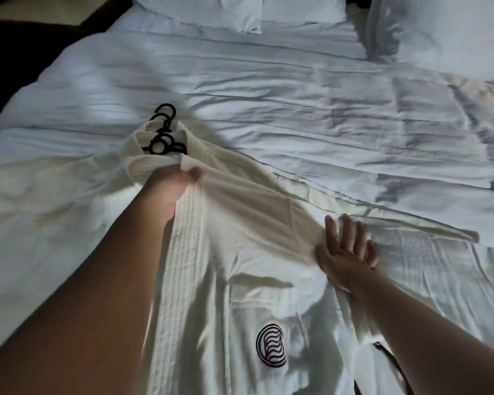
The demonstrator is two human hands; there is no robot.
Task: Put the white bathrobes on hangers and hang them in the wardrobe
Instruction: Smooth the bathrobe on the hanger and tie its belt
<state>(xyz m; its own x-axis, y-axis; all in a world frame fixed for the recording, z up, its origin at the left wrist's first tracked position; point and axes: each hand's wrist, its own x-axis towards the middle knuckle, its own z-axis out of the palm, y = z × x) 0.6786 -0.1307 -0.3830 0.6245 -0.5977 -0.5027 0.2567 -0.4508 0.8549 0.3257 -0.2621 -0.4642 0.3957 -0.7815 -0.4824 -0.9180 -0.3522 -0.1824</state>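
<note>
No real containers. Closest things:
- neck opening of bathrobe (240, 280): bundle of black hangers (166, 143) sits inside the collar, several hooks sticking out, stacked.
- chest pocket (263, 303) with dark round logo (271, 349): lies flat, mouth slightly gaping, contents not visible.

Bathrobe is on the bed (297, 109), front up, on the white duvet. Long axis runs from collar at 10 o'clock to the lower body at 6 o'clock, where it leaves the frame. Hanger hooks point to 12 o'clock, toward the pillows (240, 10). One front panel or sleeve is lifted and stretched toward 3 o'clock, with its edge ending at about 4 o'clock.

Left hand (171, 183), at 10 o'clock just below the hangers: grips the collar edge, thumb on top, fingers hidden under the cloth.

Right hand (345, 252), at 4 o'clock: fingers straight and spread, resting against the fold of the raised panel, not curled round it.

Image blurred around the left hand.
</note>
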